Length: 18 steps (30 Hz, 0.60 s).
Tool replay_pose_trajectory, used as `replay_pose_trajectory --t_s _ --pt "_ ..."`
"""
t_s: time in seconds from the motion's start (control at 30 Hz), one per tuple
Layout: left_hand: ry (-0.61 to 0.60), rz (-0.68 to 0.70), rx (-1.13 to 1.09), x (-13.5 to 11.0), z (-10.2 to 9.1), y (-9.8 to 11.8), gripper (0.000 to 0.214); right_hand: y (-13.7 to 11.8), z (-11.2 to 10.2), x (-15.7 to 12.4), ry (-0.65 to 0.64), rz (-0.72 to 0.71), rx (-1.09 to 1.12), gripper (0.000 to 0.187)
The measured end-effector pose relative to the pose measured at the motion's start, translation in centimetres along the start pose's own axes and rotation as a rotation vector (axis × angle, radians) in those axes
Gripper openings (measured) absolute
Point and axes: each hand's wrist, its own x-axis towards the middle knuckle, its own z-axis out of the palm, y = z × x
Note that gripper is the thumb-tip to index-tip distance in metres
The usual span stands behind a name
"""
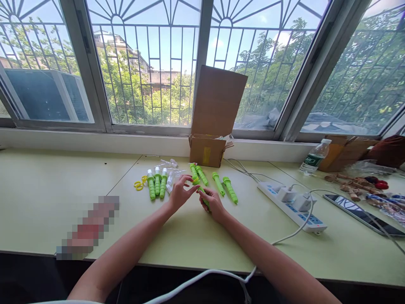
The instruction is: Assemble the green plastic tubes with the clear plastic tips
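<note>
My right hand point(213, 202) is closed around a green ribbed tube point(202, 191), its top end pointing towards my other hand. Thumb and fingers of my left hand point(181, 196) pinch a small yellow piece point(196, 180), ring-like in look, at that end of the tube. Left of my hands lie several green ribbed tubes with clear tops point(157, 181), beside yellow rings point(138, 185). Clear plastic parts point(171, 177) are scattered behind my left hand. More green tubes point(230, 190) without clear tops rest to the right. My fingers partly hide the held pieces.
An open cardboard box point(207, 152) stands against the window sill. To the right are a power strip point(292, 207) with plugs and cables, a phone point(363, 215), a water bottle point(315, 157) and wooden pieces point(348, 183). A white cable point(202, 276) crosses the table's front edge.
</note>
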Motion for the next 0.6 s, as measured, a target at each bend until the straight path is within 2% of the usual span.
replay_pose_trajectory --t_s 0.2,0.43,0.6 --pt "-0.014 0.009 0.001 -0.11 -0.01 0.12 0.026 0.41 -0.32 0.27 -0.022 -0.011 0.024 0.036" --pt "-0.012 0.015 0.022 -0.25 -0.18 -0.27 0.023 0.77 -0.13 0.22 -0.009 -0.034 -0.101 0.042" --pt "-0.018 0.005 0.034 -0.27 -0.29 -0.50 0.024 0.69 0.01 0.21 0.007 -0.053 -0.096 0.038"
